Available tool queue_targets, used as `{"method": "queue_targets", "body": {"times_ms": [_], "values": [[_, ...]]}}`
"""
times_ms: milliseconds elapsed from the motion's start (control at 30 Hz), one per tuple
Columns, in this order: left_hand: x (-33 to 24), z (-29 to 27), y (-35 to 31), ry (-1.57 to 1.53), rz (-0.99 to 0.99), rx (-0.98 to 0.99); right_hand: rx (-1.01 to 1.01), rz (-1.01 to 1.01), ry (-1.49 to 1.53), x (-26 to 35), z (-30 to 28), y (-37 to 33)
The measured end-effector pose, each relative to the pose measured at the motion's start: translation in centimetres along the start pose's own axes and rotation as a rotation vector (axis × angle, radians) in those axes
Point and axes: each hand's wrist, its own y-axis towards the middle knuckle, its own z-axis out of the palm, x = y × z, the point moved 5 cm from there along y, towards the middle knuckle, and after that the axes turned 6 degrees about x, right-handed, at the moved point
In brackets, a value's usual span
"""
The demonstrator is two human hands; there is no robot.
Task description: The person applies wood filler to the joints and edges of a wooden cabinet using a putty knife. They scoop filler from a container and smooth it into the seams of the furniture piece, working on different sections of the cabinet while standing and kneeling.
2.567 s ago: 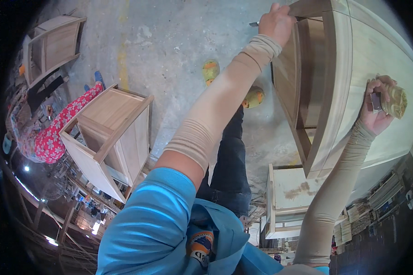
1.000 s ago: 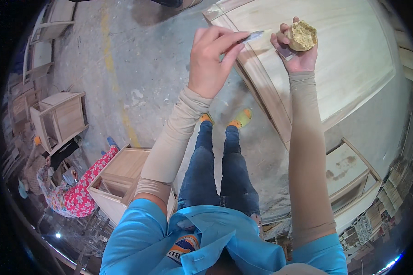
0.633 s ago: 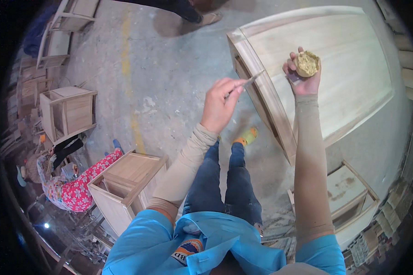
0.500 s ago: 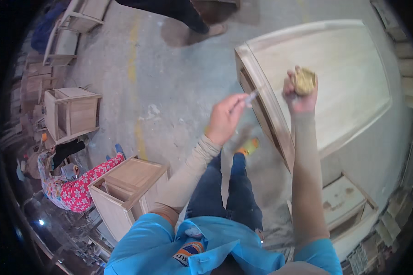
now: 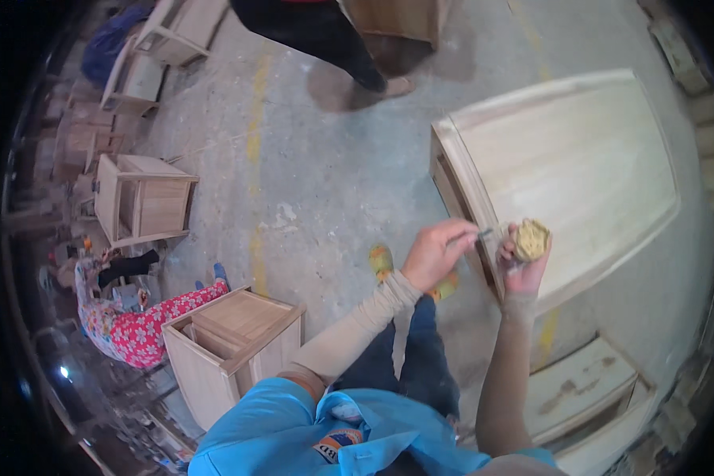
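Note:
My left hand (image 5: 436, 255) is closed around a small, thin, scraper-like tool (image 5: 484, 234), its tip pointing right. Just to the right, my right hand (image 5: 523, 274) grips a round, shallow container of yellowish putty (image 5: 531, 240), the putty side up; how deep the container is cannot be seen. The tool's tip is close to the putty but apart from it. Both hands are over the near edge of a large pale wooden cabinet (image 5: 579, 166), which has an opening along its left side.
A small wooden cabinet (image 5: 242, 329) stands to my left, and another (image 5: 147, 198) farther off. A low one with brown patches (image 5: 583, 381) is at my right. One person in flowered trousers (image 5: 147, 333) sits at left; another person's dark-trousered leg (image 5: 317, 36) is ahead.
Both hands have come down in the picture, toward my body. The left hand has also moved right, bringing the tool nearer the putty. The whole view has shifted slightly.

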Motion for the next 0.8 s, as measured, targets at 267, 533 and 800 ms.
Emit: {"method": "queue_targets", "body": {"times_ms": [267,533,800], "values": [[-3.6,0.8,1.0,0.62,0.177,0.075,-0.003,-0.015,-0.181,-0.9,1.0,-0.5],[-5.6,2.4,2.9,0.909,0.267,0.188,0.011,0.052,-0.297,-2.4,1.4,-1.7],[-5.0,3.5,3.0,1.0,0.261,0.267,-0.015,0.118,-0.349,-2.9,0.9,-2.4]]}}
